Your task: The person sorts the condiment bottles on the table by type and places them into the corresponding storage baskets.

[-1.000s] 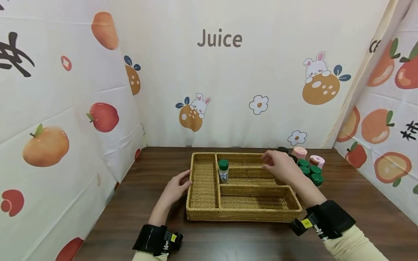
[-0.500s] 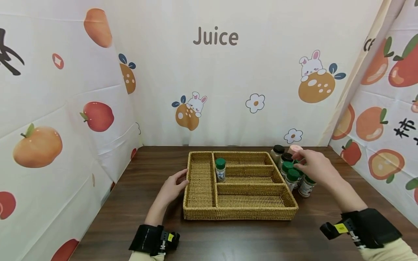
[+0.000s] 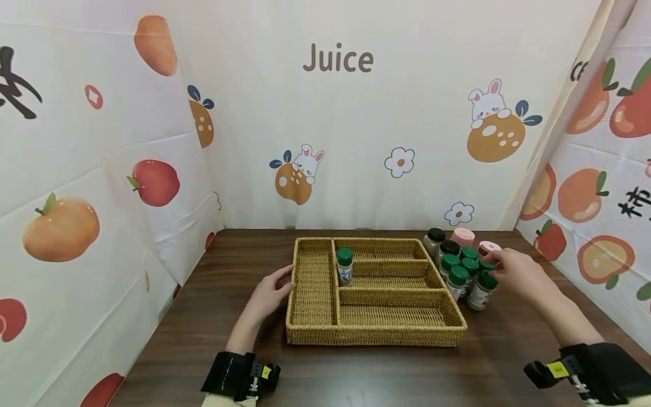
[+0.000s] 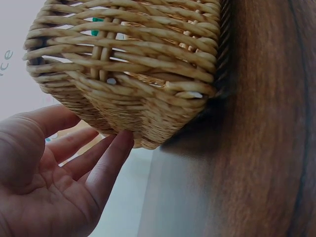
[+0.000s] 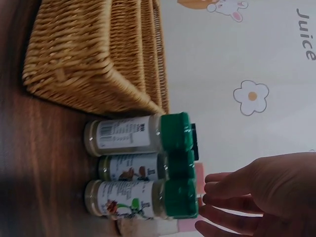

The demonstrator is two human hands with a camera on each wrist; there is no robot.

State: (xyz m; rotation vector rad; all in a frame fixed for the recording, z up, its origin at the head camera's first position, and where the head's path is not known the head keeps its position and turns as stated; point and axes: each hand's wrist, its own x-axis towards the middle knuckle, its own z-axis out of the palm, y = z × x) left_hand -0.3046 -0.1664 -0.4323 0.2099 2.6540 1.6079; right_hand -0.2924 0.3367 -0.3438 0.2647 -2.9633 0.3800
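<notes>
A woven wicker tray (image 3: pixel 376 336) with several compartments sits on the table. One green-capped spice jar (image 3: pixel 344 270) stands upright inside its middle compartment, at the divider. My left hand (image 3: pixel 267 293) touches the tray's left side with relaxed fingers; the left wrist view puts its fingertips against the woven wall (image 4: pixel 116 111). To the tray's right stands a cluster of green-capped spice jars (image 3: pixel 458 277). My right hand (image 3: pixel 521 276) is at the cluster's right side, fingertips right by the cap of the nearest jar (image 3: pixel 482 289). In the right wrist view, its fingers are loosely bent beside the green caps (image 5: pixel 180 197).
Behind the green-capped jars stand two black-capped jars (image 3: pixel 435 235) and two pink-topped containers (image 3: pixel 463 236). The jars crowd close to the tray's right wall. A printed curtain (image 3: pixel 356 141) hangs behind the dark wooden table (image 3: pixel 366 373).
My right hand has moved from over the tray's right end rightward past the jars, then down beside their caps. The left hand stays at the tray's side.
</notes>
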